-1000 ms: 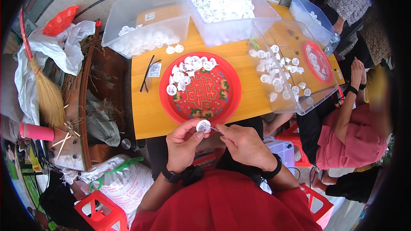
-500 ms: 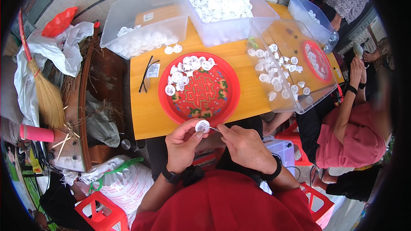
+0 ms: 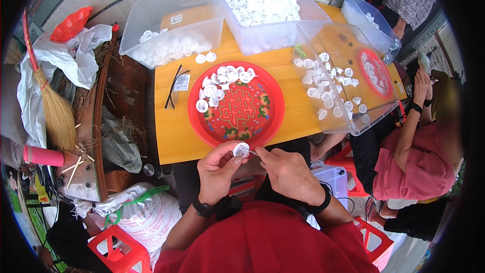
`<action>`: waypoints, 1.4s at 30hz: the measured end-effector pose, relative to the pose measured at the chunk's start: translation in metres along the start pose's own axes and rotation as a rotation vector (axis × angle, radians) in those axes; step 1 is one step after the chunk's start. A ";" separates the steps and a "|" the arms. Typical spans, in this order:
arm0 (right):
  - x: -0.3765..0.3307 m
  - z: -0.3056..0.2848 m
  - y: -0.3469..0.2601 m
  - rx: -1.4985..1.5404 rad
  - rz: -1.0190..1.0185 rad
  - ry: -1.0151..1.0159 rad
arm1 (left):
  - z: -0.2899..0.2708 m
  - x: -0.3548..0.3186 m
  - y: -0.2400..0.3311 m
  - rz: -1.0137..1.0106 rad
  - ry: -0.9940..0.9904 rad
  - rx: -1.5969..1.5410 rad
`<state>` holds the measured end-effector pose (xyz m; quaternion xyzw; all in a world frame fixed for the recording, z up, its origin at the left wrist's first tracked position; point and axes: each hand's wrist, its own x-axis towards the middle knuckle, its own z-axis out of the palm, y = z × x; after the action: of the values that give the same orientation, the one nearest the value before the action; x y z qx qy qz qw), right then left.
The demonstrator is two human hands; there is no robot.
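Note:
My left hand (image 3: 218, 169) pinches a small round white plastic part (image 3: 241, 150) between thumb and fingers, its face turned up. From the right, my right hand (image 3: 290, 172) grips a thin metal-tipped tool (image 3: 253, 152) whose tip reaches the part's edge; its handle is hidden in my fingers, so I cannot tell its exact kind. Both hands are just in front of the table's near edge. Beyond them is a round red tray (image 3: 277, 121) with a printed floral pattern. Several similar white parts (image 3: 222, 79) lie together at the tray's far left side.
Clear plastic bins (image 3: 134, 33) of white parts line the table's (image 3: 177, 126) back. At right, a transparent box (image 3: 376, 121) stands in front of loose white parts. Folded glasses (image 3: 174, 87) lie left of the tray. A co-worker in a pink shirt (image 3: 404, 167) sits at right.
The white part in my left hand has tilted slightly, and the tool tip is still against it. Otherwise the view has only shifted a little.

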<state>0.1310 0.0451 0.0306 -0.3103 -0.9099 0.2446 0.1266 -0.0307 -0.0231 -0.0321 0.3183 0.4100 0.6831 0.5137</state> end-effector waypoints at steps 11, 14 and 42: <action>-0.001 0.004 -0.002 -0.060 0.003 -0.049 | 0.001 -0.001 -0.003 0.078 0.006 0.050; 0.001 0.002 -0.003 -0.120 -0.034 -0.047 | 0.001 -0.001 -0.004 0.099 -0.002 0.038; 0.012 -0.001 -0.012 -0.134 -0.023 -0.115 | 0.004 0.000 -0.007 0.130 0.078 -0.036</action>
<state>0.1162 0.0451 0.0390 -0.2928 -0.9336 0.1990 0.0558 -0.0243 -0.0216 -0.0362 0.3080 0.3956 0.7342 0.4578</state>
